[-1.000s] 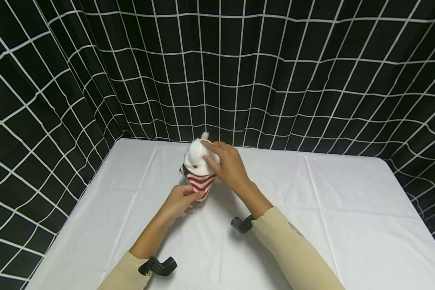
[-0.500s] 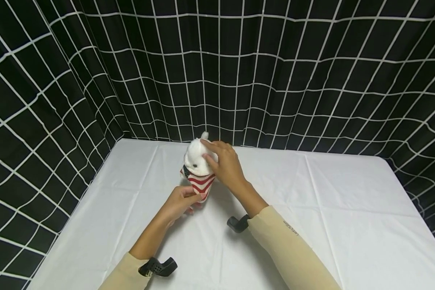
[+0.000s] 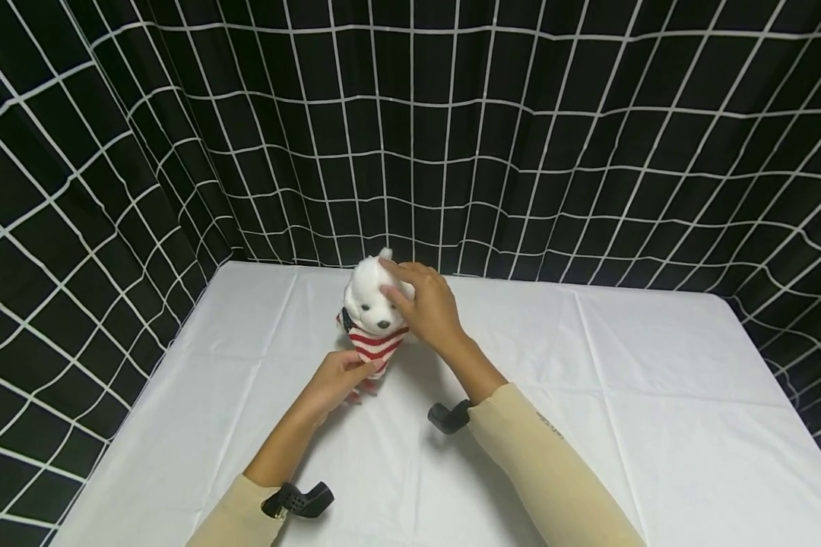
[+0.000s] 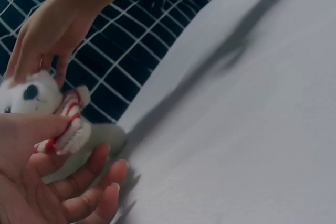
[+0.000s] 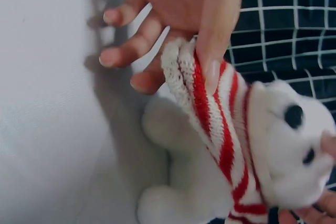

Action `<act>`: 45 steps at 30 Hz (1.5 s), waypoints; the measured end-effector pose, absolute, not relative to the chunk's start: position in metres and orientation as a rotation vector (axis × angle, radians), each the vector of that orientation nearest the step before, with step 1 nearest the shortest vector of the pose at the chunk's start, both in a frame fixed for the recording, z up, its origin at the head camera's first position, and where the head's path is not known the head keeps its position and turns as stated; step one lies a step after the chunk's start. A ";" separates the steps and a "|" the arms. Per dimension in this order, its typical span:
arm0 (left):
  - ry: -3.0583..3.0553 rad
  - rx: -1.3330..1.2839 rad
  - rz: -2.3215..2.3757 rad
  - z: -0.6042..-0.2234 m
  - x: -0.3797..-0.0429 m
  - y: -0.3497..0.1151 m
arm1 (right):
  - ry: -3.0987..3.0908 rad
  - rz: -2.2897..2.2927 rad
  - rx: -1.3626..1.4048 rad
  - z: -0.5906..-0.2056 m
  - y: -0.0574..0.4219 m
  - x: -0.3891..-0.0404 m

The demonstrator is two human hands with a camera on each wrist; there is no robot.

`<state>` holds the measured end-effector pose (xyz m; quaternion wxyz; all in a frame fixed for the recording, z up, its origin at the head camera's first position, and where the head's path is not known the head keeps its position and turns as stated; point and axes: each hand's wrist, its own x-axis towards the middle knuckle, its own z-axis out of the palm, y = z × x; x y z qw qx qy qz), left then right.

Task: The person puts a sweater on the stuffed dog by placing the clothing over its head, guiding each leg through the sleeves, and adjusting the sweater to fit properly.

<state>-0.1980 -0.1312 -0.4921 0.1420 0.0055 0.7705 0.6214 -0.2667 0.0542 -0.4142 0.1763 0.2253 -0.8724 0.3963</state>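
Observation:
A white plush bear (image 3: 365, 290) stands near the table's far edge, its dark nose and eyes facing the person. Round its neck and front lies a red-and-white striped knit garment (image 3: 376, 346) with a dark blue corner. My left hand (image 3: 335, 378) pinches the garment's lower hem between thumb and forefinger; the other fingers (image 5: 123, 55) are spread below it in the right wrist view. From the right, my right hand (image 3: 429, 305) holds the bear's head, covering one side of it. The bear's white legs (image 5: 170, 203) show under the raised hem in the right wrist view.
A white cloth with fold creases covers the table (image 3: 520, 471). Black curtains (image 3: 554, 137) with a white grid stand behind and to the left. Dark wrist cameras (image 3: 308, 501) project from both sleeves (image 3: 547, 463).
The bear's head has tipped up and turned toward the person, so its nose now shows. My right hand has shifted slightly with it; my left hand still pinches the hem.

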 end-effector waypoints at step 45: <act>1.867 -0.311 2.206 -0.498 -0.249 -0.147 | -2.200 2.823 -0.088 -0.473 0.079 -0.276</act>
